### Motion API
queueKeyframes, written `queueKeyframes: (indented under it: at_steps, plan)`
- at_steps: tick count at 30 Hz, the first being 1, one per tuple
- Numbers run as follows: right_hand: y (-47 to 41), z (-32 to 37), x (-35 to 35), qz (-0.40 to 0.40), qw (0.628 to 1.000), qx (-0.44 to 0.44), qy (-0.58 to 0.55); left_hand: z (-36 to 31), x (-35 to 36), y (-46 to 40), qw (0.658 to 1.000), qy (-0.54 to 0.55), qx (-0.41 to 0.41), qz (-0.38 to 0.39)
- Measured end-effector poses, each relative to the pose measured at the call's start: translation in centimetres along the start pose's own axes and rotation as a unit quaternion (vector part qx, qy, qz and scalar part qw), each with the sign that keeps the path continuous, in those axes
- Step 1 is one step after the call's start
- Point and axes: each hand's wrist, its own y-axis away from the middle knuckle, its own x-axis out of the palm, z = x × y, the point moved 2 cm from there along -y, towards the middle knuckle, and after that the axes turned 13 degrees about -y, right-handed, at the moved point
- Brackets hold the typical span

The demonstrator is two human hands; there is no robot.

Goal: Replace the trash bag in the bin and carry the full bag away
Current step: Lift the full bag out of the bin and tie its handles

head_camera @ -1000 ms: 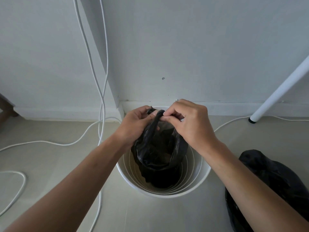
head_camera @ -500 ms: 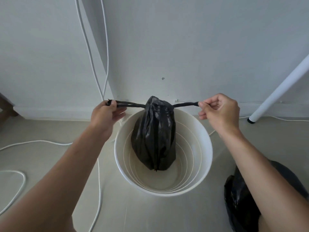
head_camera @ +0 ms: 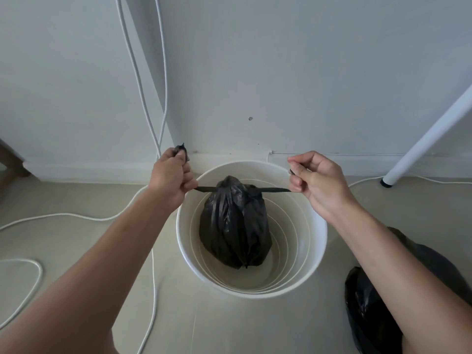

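Note:
A round white bin (head_camera: pixel 318 241) stands on the floor against the wall. Inside it hangs a full black trash bag (head_camera: pixel 233 223), bunched at its top, with two twisted black ends stretched out sideways. My left hand (head_camera: pixel 171 178) is shut on the left end, whose tip sticks out above my fist. My right hand (head_camera: pixel 314 177) is shut on the right end. Both ends are pulled taut over the bin's mouth. A second black bag (head_camera: pixel 370 318) lies on the floor at the lower right, partly hidden by my right forearm.
White cables (head_camera: pixel 143 80) run down the wall corner and loop over the floor (head_camera: pixel 76 246) on the left. A white slanted furniture leg (head_camera: pixel 421 139) lands right of the bin. A brown wooden piece (head_camera: pixel 7 162) shows at the far left edge.
One second ago both hands met at the bag's top. They then pulled apart with the two ends, and now sit lower, with the bag settled deeper in the bin.

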Motion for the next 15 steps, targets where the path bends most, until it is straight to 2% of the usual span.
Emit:
queueKeyframes:
  at_steps: [6, 9, 12, 15]
  plan:
    - [-0.3, 1.6, -1.6, -0.046, 0.999, -0.018, 0.006, -0.8, -1.8, -1.1, 0.999, 0.034, 0.008, -0.039]
    - [-0.3, 2.0, -2.4, -0.042, 0.987, -0.059, 0.144, -1.0, -1.5, -0.5, 0.999, 0.019, 0.042, 0.009]
    - [0.8, 2.3, -2.4, -0.029, 0.919, -0.142, 0.366, -0.9, -0.4, 1.2, 0.994, -0.025, 0.081, 0.068]
    - [2.9, 2.0, -0.3, 0.066, 0.852, -0.217, 0.472, -1.6, 0.7, 2.5, 0.988, -0.038, 0.119, 0.091]
